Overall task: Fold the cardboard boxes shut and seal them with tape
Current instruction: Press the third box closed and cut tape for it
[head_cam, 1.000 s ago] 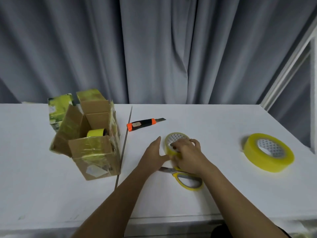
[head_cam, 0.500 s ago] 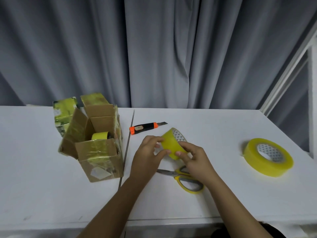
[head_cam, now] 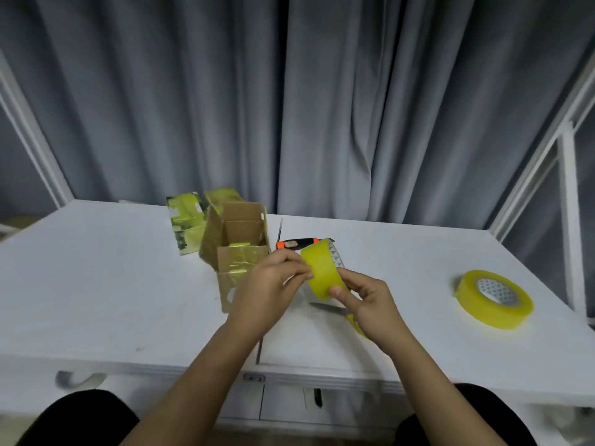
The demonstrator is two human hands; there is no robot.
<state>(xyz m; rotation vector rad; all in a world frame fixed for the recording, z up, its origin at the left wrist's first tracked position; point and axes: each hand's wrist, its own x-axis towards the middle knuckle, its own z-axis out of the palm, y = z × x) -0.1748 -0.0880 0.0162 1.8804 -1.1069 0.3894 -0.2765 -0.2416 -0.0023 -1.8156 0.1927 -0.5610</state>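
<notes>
Head cam: both hands hold the small yellow tape roll [head_cam: 322, 271] lifted off the white table [head_cam: 96, 278], edge-on to the camera. Left hand [head_cam: 270, 284] pinches the roll's left side, fingertips on the outer wrap; right hand [head_cam: 367, 300] grips it from below-right, thumb on the tape face. Looks like hunting for the loose tape end, hence roll held up close and turned between the fingers; no free end visible yet.

Open cardboard box [head_cam: 238, 252] sits just left of the left hand, partly hidden behind it, flaps up, old yellow tape on its sides. Not folded, not sealed. A second taped-up box [head_cam: 185, 225] stands behind it.

Scissors [head_cam: 331, 309] lie under the hands, mostly hidden. Orange utility knife [head_cam: 294, 243] is just behind the roll. Larger tape roll [head_cam: 494, 299] lies flat, well right, unused.
</notes>
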